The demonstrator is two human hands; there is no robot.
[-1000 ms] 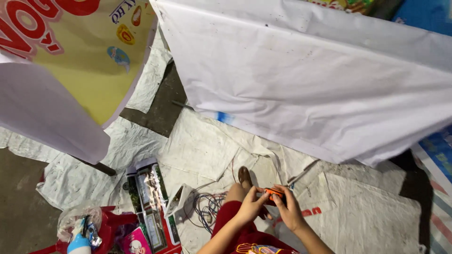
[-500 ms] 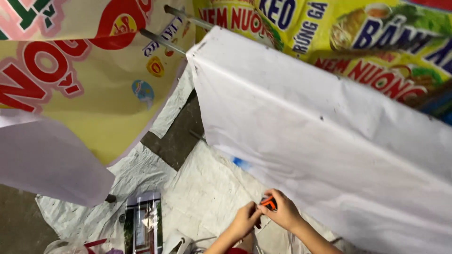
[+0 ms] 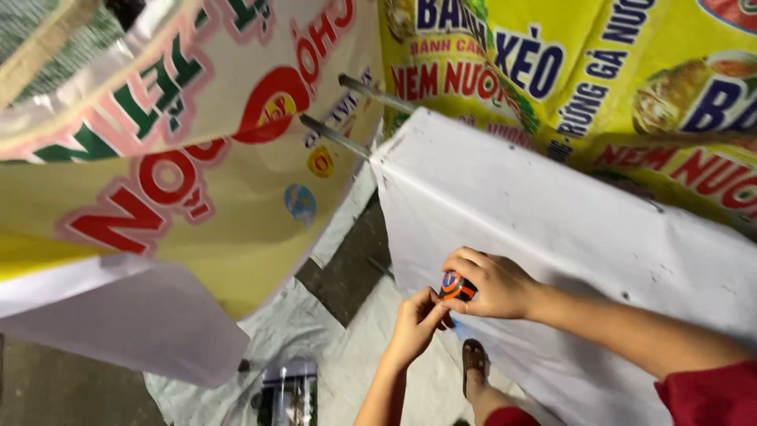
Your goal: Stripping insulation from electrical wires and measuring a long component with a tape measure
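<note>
Right hand (image 3: 495, 285) sits at the near edge of the white sheet (image 3: 568, 237), its fingers curled around a small orange-and-dark roll (image 3: 457, 286) that looks like tape or a compact measuring reel (too small in the view to tell which). The roll lies at about 6 o'clock of centre, pressed against or just off the sheet's lower left border, which suggests it is being held there so that its free end meets the fabric edge. Left hand (image 3: 415, 322) comes up from 6 o'clock, fingers gathered together with thumb and forefinger pinching at the roll's lower side, apparently steadying it or drawing on its end; the two hands touch at the roll. The white sheet hangs slanted from 12 o'clock down toward 4 o'clock, draped over a frame, two metal rods (image 3: 347, 118) projecting at its upper left corner. A yellow printed banner (image 3: 615, 95) hangs behind it at 1 to 3 o'clock, and a second pale banner (image 3: 197, 173) with red and green lettering sags at 9 to 11 o'clock. White woven sacking (image 3: 331, 347) covers the floor beneath. A sandalled foot (image 3: 475, 364) stands just below the hands, placing the person close against the sheet. Red sleeve (image 3: 710, 390) at 4 o'clock.
</note>
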